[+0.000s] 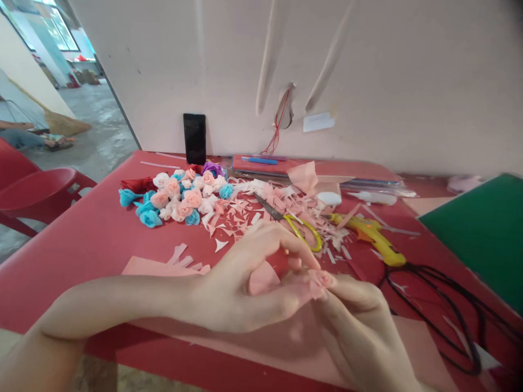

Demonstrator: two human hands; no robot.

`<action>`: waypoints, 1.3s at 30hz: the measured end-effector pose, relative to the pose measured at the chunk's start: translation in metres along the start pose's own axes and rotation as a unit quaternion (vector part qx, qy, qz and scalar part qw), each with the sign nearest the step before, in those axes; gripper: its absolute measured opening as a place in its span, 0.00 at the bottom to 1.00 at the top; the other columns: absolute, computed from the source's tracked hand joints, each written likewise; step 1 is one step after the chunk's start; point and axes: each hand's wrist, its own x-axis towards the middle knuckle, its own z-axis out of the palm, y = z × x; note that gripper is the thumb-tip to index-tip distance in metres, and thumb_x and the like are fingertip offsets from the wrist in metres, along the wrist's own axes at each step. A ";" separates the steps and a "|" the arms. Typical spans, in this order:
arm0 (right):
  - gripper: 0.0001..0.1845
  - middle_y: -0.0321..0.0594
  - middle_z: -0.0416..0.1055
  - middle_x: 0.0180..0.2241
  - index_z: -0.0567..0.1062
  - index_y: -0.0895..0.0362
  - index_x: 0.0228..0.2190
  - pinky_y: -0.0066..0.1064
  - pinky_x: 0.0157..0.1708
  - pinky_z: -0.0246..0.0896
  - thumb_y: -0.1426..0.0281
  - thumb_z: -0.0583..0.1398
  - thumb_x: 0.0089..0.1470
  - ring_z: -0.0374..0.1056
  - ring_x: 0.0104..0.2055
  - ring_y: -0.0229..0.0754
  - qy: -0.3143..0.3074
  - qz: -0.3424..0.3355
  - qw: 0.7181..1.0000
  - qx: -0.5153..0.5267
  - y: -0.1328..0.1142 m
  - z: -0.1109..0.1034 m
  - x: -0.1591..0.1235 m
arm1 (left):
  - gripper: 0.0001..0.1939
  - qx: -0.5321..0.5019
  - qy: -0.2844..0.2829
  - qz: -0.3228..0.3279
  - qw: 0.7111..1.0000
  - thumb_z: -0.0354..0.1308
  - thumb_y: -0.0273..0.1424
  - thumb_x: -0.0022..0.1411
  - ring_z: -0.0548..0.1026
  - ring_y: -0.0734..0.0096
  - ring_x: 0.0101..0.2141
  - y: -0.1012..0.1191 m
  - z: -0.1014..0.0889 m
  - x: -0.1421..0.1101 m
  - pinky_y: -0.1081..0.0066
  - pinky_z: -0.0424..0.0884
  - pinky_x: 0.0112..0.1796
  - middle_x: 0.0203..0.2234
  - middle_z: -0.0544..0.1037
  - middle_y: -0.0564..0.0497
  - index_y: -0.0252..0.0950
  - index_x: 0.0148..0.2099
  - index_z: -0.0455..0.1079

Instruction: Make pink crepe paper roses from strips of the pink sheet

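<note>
A small pink paper flower (317, 283) is pinched between the fingertips of both hands, above the front of the red table. My left hand (257, 283) reaches in from the left, its thumb and fingers meeting at the flower's left side. From the right, my right hand (359, 321) grips the flower with thumb and forefinger. Underneath both hands lies a large sheet of pink paper (269, 348). Just beyond them rest yellow-handled scissors (300, 228), lying among pink and white paper scraps (241, 209). Part of the flower is hidden by the fingers.
Finished paper flowers (183, 198) in pink, white, blue, red and purple are heaped at the left. A yellow glue gun (376, 239) with a black cord (441, 294) lies right, near a green board (482, 234). A black phone (195, 138) leans on the wall.
</note>
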 end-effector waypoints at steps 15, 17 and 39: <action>0.11 0.33 0.66 0.19 0.80 0.46 0.28 0.24 0.25 0.59 0.69 0.57 0.55 0.58 0.24 0.35 -0.005 -0.075 0.993 -0.090 -0.013 0.006 0.004 | 0.02 -0.104 -0.054 -0.033 0.993 0.53 0.24 0.60 0.62 0.78 0.29 -0.003 -0.005 -0.001 0.75 0.60 0.31 0.25 0.65 0.54 0.32 0.33 0.63; 0.11 0.33 0.68 0.22 0.80 0.45 0.29 0.25 0.26 0.60 0.69 0.57 0.56 0.59 0.24 0.35 -0.009 -0.069 0.994 -0.084 -0.014 0.006 0.004 | 0.03 -0.116 -0.061 -0.030 0.991 0.52 0.23 0.60 0.62 0.77 0.29 -0.004 -0.004 -0.001 0.75 0.60 0.32 0.25 0.65 0.54 0.32 0.33 0.62; 0.15 0.30 0.72 0.19 0.79 0.39 0.32 0.22 0.21 0.63 0.74 0.59 0.53 0.65 0.20 0.34 0.020 -0.127 0.979 -0.160 -0.022 0.008 0.005 | 0.02 -0.125 -0.072 -0.031 0.989 0.52 0.25 0.60 0.62 0.75 0.31 -0.007 -0.004 -0.003 0.72 0.61 0.36 0.27 0.65 0.53 0.33 0.33 0.63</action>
